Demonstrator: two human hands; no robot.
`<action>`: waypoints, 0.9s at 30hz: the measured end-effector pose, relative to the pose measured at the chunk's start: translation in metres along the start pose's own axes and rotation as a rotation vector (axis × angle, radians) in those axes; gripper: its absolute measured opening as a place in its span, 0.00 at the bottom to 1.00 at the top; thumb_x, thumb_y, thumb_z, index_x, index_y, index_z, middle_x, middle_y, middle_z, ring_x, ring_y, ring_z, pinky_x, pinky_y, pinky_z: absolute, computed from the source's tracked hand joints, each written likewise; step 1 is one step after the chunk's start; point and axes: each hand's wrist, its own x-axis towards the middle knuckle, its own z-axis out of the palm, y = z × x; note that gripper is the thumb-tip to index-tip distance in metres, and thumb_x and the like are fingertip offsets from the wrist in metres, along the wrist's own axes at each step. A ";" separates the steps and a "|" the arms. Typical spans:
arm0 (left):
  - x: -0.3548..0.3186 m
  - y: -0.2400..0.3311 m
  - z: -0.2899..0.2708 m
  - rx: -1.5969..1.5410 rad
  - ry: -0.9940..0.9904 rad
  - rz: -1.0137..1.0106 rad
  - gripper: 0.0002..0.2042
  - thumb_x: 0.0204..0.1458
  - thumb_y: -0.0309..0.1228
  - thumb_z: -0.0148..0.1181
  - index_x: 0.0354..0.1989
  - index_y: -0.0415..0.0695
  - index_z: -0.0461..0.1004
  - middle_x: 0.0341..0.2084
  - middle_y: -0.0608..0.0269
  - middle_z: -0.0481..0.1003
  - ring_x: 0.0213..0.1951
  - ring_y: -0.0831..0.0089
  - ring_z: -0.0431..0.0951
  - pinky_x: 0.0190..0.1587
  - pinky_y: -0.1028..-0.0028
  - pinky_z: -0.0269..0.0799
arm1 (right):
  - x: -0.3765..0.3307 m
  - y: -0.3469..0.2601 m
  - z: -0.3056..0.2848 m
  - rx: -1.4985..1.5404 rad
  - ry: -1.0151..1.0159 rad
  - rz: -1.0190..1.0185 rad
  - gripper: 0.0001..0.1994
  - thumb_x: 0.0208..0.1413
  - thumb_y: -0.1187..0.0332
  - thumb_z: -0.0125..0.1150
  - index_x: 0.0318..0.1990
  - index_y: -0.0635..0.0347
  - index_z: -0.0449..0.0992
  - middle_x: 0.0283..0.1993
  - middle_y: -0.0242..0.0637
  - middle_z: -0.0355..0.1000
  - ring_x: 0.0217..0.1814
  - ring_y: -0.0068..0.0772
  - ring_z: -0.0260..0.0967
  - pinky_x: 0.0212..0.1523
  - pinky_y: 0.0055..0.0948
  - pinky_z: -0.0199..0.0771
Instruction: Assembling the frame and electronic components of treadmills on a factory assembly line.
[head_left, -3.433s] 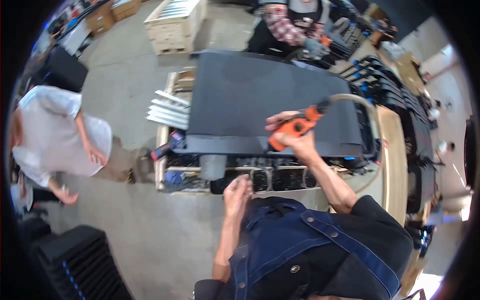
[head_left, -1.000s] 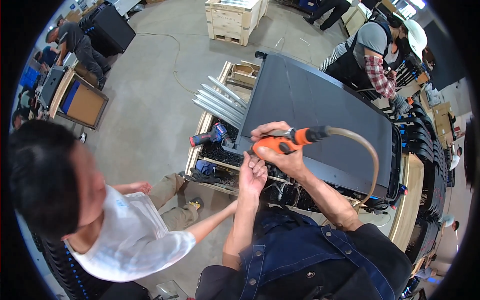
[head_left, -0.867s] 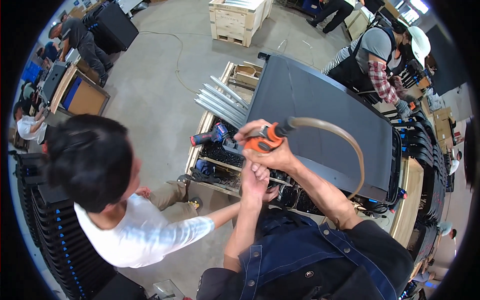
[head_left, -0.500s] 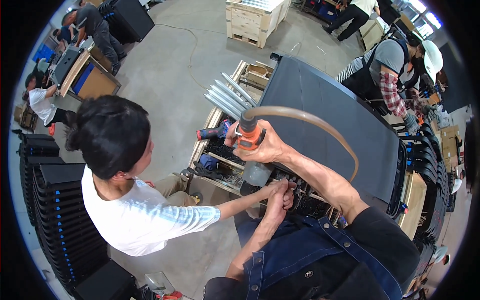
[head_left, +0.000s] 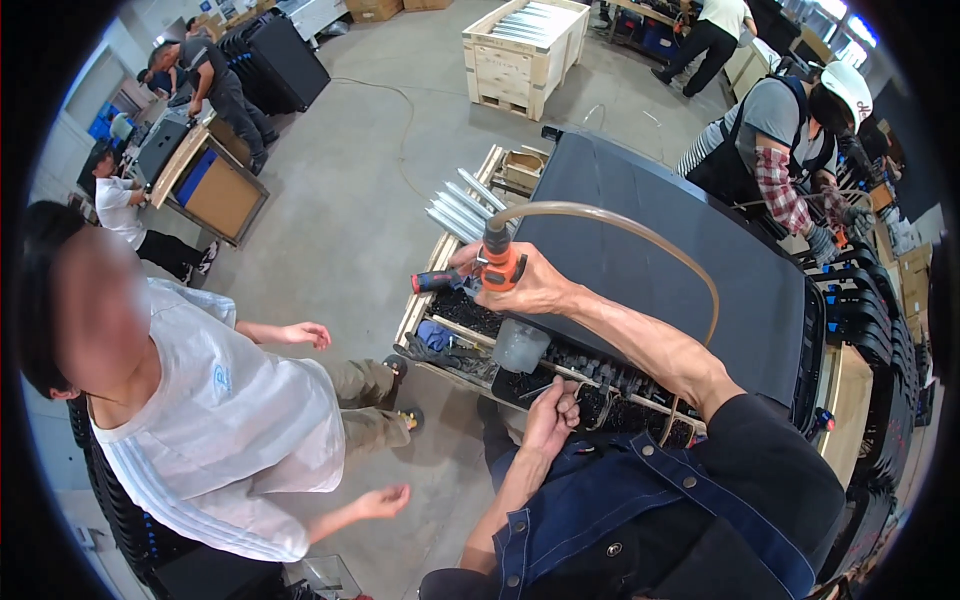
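My right hand (head_left: 540, 282) is wrapped round an orange-and-black air tool (head_left: 500, 270), whose brown hose (head_left: 640, 232) arcs back over my forearm. Lower down, my left hand (head_left: 550, 418) is closed, with a thin metal piece (head_left: 536, 392) showing at its fingertips; its kind is too small to tell. A cloudy plastic container (head_left: 521, 346) stands between my hands, at the near edge of the work stand. Beside the air tool lies a dark power tool with a red end (head_left: 434, 282). Several silver metal tubes (head_left: 462, 207) lie just beyond it.
A large dark panel (head_left: 660, 250) covers the stand to my right. Trays of small black parts (head_left: 470, 315) sit below the tubes. A co-worker in white (head_left: 230, 390) stands close on my left; another in a cap (head_left: 770, 150) works at the far right. A wooden crate (head_left: 510, 75) stands beyond.
The co-worker's hand, which was at my left hand, has pulled away, and that person has moved left and turned toward me. My right hand still holds the air tool.
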 end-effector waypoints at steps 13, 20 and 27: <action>-0.065 -0.033 -0.064 0.047 0.074 0.162 0.20 0.64 0.20 0.51 0.64 0.31 0.63 0.55 0.45 0.73 0.51 0.59 0.79 0.54 0.67 0.80 | -0.019 -0.003 -0.006 0.006 0.005 -0.054 0.16 0.46 0.75 0.69 0.44 0.65 0.74 0.37 0.30 0.74 0.42 0.22 0.72 0.48 0.29 0.75; -0.080 -0.026 -0.042 0.202 -0.046 0.257 0.27 0.58 0.15 0.49 0.68 0.30 0.57 0.64 0.43 0.66 0.55 0.55 0.78 0.56 0.65 0.79 | -0.037 -0.017 -0.006 0.138 0.124 0.038 0.25 0.45 0.73 0.72 0.55 0.63 0.76 0.38 0.30 0.72 0.40 0.20 0.67 0.45 0.28 0.71; -0.018 -0.037 -0.071 0.289 0.035 -0.014 0.25 0.58 0.14 0.43 0.67 0.27 0.58 0.61 0.42 0.68 0.55 0.53 0.78 0.57 0.65 0.79 | -0.175 -0.060 -0.025 0.121 0.663 -0.040 0.26 0.46 0.72 0.74 0.55 0.62 0.74 0.46 0.34 0.74 0.49 0.27 0.73 0.53 0.32 0.74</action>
